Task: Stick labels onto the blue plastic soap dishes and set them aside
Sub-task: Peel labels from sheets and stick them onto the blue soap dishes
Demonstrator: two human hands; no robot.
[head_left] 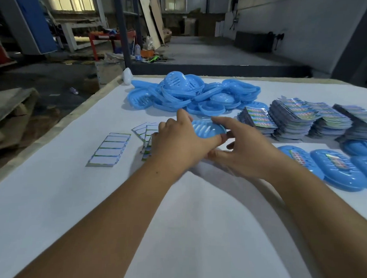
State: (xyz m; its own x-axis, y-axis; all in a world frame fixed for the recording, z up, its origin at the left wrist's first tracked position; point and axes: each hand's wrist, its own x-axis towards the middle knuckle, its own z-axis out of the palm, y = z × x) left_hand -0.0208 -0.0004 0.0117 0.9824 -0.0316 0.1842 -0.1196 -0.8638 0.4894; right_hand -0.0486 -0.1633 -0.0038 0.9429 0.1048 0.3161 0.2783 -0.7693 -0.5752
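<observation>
Above the white desk (54,197), left hand (178,139) and right hand (242,149) grip a blue soap dish (207,130), fingers curled around its edges. A loose grip could drop it.

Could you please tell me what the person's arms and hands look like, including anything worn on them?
Both forearms are bare: no sleeves reach into view. The left hand and right hand wear no gloves, and no rings, watch or bracelet show. Fingernails look short and unpainted.
</observation>
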